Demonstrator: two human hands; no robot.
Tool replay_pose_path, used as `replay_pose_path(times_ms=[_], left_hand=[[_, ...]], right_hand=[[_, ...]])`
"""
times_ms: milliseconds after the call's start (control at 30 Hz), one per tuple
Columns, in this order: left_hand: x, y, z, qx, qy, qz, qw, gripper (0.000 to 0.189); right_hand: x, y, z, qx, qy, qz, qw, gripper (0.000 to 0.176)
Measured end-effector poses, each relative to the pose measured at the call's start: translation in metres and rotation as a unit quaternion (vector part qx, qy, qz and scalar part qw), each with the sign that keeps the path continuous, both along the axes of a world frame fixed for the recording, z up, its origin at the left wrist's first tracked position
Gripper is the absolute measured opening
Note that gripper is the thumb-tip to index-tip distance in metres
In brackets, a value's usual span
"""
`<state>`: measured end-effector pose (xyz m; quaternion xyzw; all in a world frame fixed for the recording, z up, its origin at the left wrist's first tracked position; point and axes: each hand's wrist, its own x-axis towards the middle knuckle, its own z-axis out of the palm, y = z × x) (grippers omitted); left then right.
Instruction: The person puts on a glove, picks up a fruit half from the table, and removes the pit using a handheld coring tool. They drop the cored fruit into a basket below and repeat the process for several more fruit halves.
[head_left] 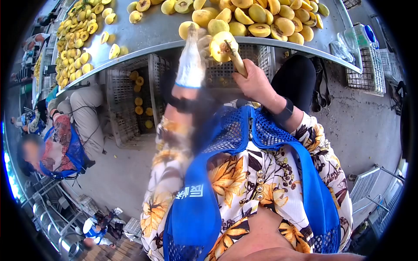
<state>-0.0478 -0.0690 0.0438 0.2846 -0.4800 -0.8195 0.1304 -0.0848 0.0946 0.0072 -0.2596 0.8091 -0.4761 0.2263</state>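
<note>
My left hand (193,54), in a white glove with a blue cuff edge, is up at the table's front edge. It grips a yellow peach half (221,48) whose cut face is turned up; motion blurs the fingers. My bare right hand (256,80) is closed around the light wooden handle of a pitting tool (237,61). The tool's dark tip meets the middle of the peach half. Just beyond my left fingertips lies another yellow peach (187,29). Farther back a pile of whole and halved peaches (257,15) rests on the metal table (150,32).
Plastic crates (124,108) stand under the table, one with several peach halves inside. More halves (74,48) cover the table's left side. A clear jar (361,35) stands at the right corner above a white crate (365,71). Another person (65,145) sits at left.
</note>
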Motion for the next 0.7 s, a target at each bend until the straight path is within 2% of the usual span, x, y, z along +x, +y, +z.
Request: replay_pose_path(times_ms=[33, 100, 133, 233, 267, 367, 400, 533, 633, 700], left_hand=[[-0.004, 0.002, -0.012, 0.022, 0.0, 0.05, 0.999, 0.067], [-0.002, 0.021, -0.008, 0.035, 0.017, 0.065, 0.997, 0.058], [0.001, 0.02, -0.017, 0.003, 0.071, 0.052, 0.996, 0.048], [-0.008, 0.006, -0.035, 0.176, 0.07, 0.073, 0.979, 0.042], [-0.006, 0.003, -0.032, 0.229, 0.082, 0.042, 0.969, 0.043], [-0.002, 0.004, -0.032, 0.234, 0.074, -0.017, 0.969, 0.043], [-0.005, 0.008, -0.03, 0.215, 0.06, 0.015, 0.975, 0.042], [-0.004, 0.012, -0.038, 0.11, 0.064, 0.038, 0.991, 0.041], [-0.005, 0.015, -0.04, 0.066, 0.035, 0.078, 0.994, 0.039], [-0.002, 0.017, -0.033, 0.088, -0.005, 0.082, 0.993, 0.035]], right_hand=[[0.003, -0.004, 0.001, 0.004, -0.006, -0.015, 1.0, 0.023], [0.013, -0.012, 0.002, 0.018, -0.021, -0.038, 0.999, 0.023], [0.017, -0.014, 0.001, 0.019, -0.024, -0.033, 0.999, 0.024], [0.023, -0.017, -0.002, 0.023, -0.026, -0.026, 0.999, 0.025], [0.024, -0.017, -0.001, 0.025, -0.036, -0.02, 0.999, 0.025], [0.025, -0.017, 0.001, 0.025, -0.048, -0.011, 0.998, 0.025], [0.026, -0.017, -0.001, 0.024, -0.039, -0.011, 0.999, 0.025], [0.024, -0.016, -0.01, 0.012, -0.061, 0.014, 0.998, 0.021], [0.02, -0.013, -0.011, -0.037, -0.178, 0.036, 0.983, 0.016], [0.022, -0.013, -0.013, -0.007, -0.139, 0.03, 0.99, 0.015]])
